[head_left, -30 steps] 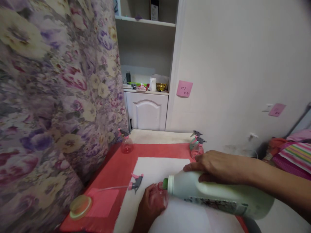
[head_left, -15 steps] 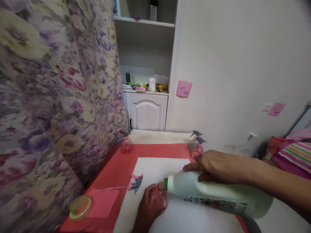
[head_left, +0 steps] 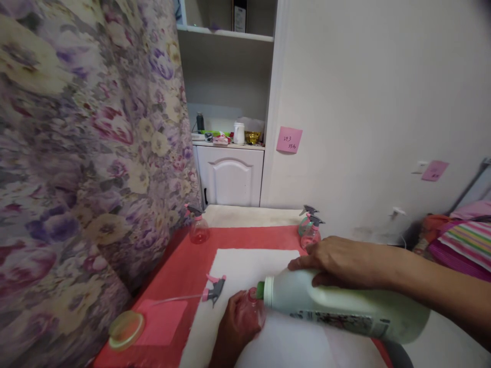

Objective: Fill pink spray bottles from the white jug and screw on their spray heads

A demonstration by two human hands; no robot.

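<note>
My right hand (head_left: 337,263) grips the handle of a big pale-green jug (head_left: 345,306), which lies tilted with its green spout pointing left. The spout meets the open mouth of a small pink clear spray bottle (head_left: 253,309). Around that bottle's left side my left hand (head_left: 238,322) is closed, holding it over the white sheet. Whether liquid is flowing I cannot make out. A loose grey-and-pink spray trigger (head_left: 215,291) with a thin clear tube rests left of my left hand, across the sheet's edge.
A pink spray bottle (head_left: 199,230) stands at the table's far left; a pink one (head_left: 310,237) and a green one are at the far right. A round yellowish lid (head_left: 126,329) and a pink paper (head_left: 164,322) lie front left. A floral curtain (head_left: 95,153) hangs along the left.
The view has shifted very slightly. Both hands, the jug and the small bottle hold nearly the same positions as before.
</note>
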